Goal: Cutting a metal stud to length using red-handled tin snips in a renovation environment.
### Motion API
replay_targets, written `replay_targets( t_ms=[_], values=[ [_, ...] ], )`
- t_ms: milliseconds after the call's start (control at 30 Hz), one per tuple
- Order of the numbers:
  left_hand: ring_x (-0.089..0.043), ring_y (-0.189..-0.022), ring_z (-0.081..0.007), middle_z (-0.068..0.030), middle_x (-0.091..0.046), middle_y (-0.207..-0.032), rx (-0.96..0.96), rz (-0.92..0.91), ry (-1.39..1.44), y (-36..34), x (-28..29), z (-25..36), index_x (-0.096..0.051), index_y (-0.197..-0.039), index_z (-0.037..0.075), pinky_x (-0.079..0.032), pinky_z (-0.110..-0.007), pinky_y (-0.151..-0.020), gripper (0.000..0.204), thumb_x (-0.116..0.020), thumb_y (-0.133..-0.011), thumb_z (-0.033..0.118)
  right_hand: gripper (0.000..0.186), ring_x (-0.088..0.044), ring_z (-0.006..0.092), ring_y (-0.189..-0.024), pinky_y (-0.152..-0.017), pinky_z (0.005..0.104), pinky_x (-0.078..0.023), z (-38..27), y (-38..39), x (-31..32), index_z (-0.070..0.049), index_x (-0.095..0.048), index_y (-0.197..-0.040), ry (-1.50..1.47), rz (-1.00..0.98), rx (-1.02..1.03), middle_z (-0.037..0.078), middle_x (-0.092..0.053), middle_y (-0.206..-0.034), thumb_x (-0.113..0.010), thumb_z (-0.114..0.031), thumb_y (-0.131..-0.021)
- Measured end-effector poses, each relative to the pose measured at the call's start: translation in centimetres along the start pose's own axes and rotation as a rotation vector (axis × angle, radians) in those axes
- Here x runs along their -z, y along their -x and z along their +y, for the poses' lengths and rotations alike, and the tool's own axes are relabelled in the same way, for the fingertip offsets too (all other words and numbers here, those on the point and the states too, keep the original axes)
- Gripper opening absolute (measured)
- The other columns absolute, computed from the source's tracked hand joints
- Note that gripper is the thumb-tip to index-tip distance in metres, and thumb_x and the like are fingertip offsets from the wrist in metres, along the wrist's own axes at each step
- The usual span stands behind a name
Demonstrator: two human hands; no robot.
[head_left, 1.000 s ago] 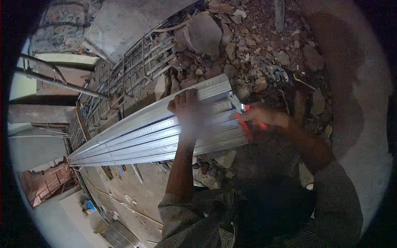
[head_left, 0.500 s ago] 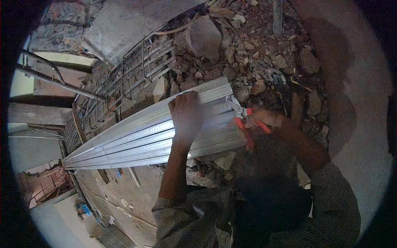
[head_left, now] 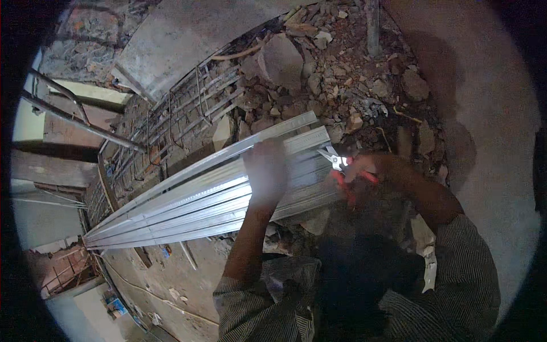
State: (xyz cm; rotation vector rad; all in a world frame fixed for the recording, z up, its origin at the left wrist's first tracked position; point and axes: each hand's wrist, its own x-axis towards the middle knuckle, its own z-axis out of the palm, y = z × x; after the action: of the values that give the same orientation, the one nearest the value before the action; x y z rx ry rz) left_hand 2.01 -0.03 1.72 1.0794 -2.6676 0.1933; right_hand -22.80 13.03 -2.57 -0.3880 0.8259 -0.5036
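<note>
On the metal channels (head_left: 188, 199), left hand (head_left: 265, 171) pressed flat, open; right hand (head_left: 379, 169) gripping red-handled snips (head_left: 342, 168) w/ elbow bent.

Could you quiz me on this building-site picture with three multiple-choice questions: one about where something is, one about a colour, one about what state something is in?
1. Where does the left hand rest?
A. On the bundle of metal channels
B. On the big rock
C. On the wire mesh

2. What colour are the handles of the snips?
A. Blue
B. Red
C. Yellow

3. What is the right hand doing?
A. Hanging open and empty
B. Closed around the snips at the end of the channels
C. Lying flat on the rubble

Answers:
1 A: the hand lies across the top of the silver channels, near their right end.
2 B: red grips show below the hand, next to the pale blades.
3 B: the fingers wrap the handles, with the blades at the channel ends.
</note>
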Motion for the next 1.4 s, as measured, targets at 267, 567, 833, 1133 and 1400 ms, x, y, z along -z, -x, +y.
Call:
replay_targets(
  t_ms=[267, 567, 833, 1133, 1400],
  values=[
    [-0.053, -0.085, -0.0283, -0.011, -0.055, -0.088, -0.063, 0.002, 0.081, 0.0, 0.3, -0.1, -0.054, -0.097, 0.005, -0.036, -0.042, -0.074, 0.025, -0.059, -0.074, 0.008, 0.018, -0.058, 0.0147, -0.068, -0.065, 0.0319, -0.048, 1.2, -1.7, -1.8, -0.002, -0.065, -0.089, 0.022, 0.107, 0.168, 0.008, -0.062, -0.074, -0.064, -0.018, -0.082],
    [-0.054, -0.087, -0.0307, -0.0115, -0.055, -0.089, -0.042, -0.115, 0.082, 0.1, -1.3, 0.8, -0.054, -0.1, 0.006, -0.037, -0.045, -0.076, 0.024, -0.06, -0.079, 0.014, 0.028, -0.064, 0.0211, -0.052, -0.048, 0.0347, -0.053, 1.3, -1.4, -5.9, 0.004, -0.063, -0.09, 0.299, 0.292, 0.234, 0.016, -0.063, -0.067, -0.05, -0.02, -0.09],
    [-0.055, -0.091, -0.0316, -0.0129, -0.055, -0.094, 0.049, -0.15, -0.124, 0.4, -3.0, 1.7, -0.053, -0.103, 0.003, -0.038, -0.046, -0.078, 0.025, -0.058, -0.081, 0.013, 0.033, -0.065, 0.0235, -0.06, -0.054, 0.0354, -0.055, 3.6, -5.6, -7.6, 0.007, -0.062, -0.092, 0.616, 0.473, 0.129, 0.017, -0.064, -0.079, -0.047, -0.023, -0.094],
    [-0.055, -0.097, -0.0311, -0.0121, -0.057, -0.096, 0.029, -0.137, -0.032, 0.0, -3.9, 0.6, -0.056, -0.105, 0.003, -0.04, -0.046, -0.081, 0.03, -0.059, -0.08, 0.019, 0.036, -0.064, 0.0229, -0.074, -0.065, 0.035, -0.053, 5.6, -4.2, -3.2, 0.004, -0.062, -0.094, 0.153, 0.303, 0.275, 0.016, -0.062, -0.088, -0.059, -0.032, -0.089],
    [-0.056, -0.093, -0.0303, -0.013, -0.057, -0.096, -0.107, -0.066, -0.02, -0.1, -3.7, -0.1, -0.056, -0.105, 0.002, -0.042, -0.045, -0.075, 0.029, -0.055, -0.08, 0.017, 0.043, -0.063, 0.0227, -0.086, -0.073, 0.0341, -0.053, 6.9, 3.2, -4.1, 0.002, -0.062, -0.097, -0.244, -0.145, 0.209, 0.015, -0.061, -0.097, -0.068, -0.039, -0.086]
  ],
)
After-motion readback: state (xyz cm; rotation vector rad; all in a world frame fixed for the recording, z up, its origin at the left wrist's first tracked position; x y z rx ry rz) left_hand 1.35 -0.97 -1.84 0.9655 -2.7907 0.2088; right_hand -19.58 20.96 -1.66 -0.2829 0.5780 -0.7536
